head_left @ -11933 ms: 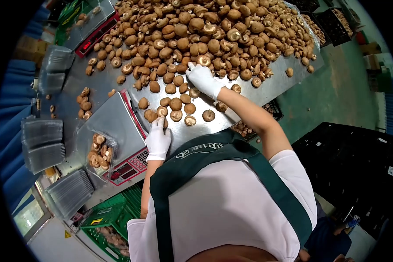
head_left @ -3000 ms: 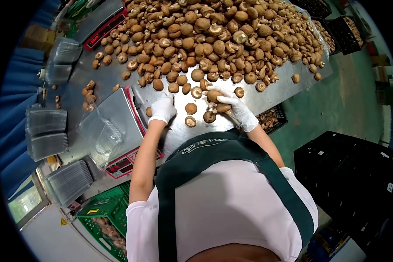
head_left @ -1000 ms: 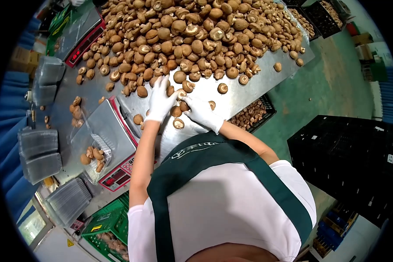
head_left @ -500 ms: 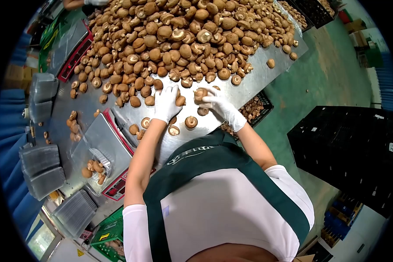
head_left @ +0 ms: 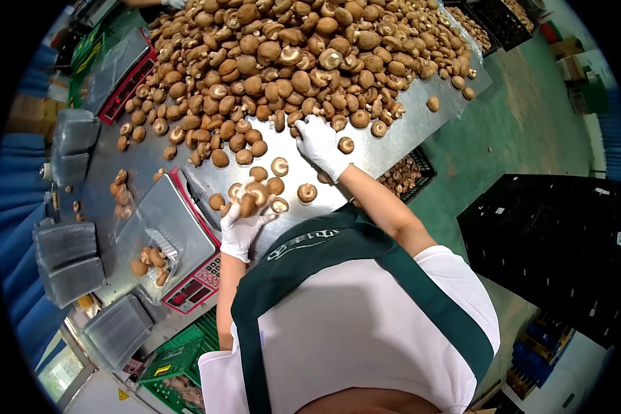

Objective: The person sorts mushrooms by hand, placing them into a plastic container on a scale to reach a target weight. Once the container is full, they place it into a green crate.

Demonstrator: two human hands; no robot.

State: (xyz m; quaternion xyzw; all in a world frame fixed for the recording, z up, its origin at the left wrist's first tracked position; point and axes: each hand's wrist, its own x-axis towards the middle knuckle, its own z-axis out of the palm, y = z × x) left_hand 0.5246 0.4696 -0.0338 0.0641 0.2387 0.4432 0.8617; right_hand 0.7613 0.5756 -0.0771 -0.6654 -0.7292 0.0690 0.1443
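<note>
My left hand (head_left: 239,228), in a white glove, is low over the near part of the steel table. Its fingers curl around brown mushrooms (head_left: 255,192), caps showing between thumb and fingers. At the near edge of the big mushroom pile (head_left: 276,69) is my gloved right hand (head_left: 321,146), fingers bent down over a mushroom (head_left: 294,131); its fingertips are partly hidden. Several loose mushrooms lie between the hands, one with its pale stem side up (head_left: 279,166) and another (head_left: 307,192) near the table edge.
Left of my hands stands a scale (head_left: 186,293) with a clear tray of mushrooms (head_left: 152,262) on it. Stacked plastic trays (head_left: 69,255) line the far left. A black crate of mushrooms (head_left: 421,169) sits below the table's right edge. Black crates (head_left: 545,241) are stacked on the right.
My left hand has drawn back from the pile toward me and now has mushrooms in it. My right hand has let go of its mushroom and moved forward to the pile.
</note>
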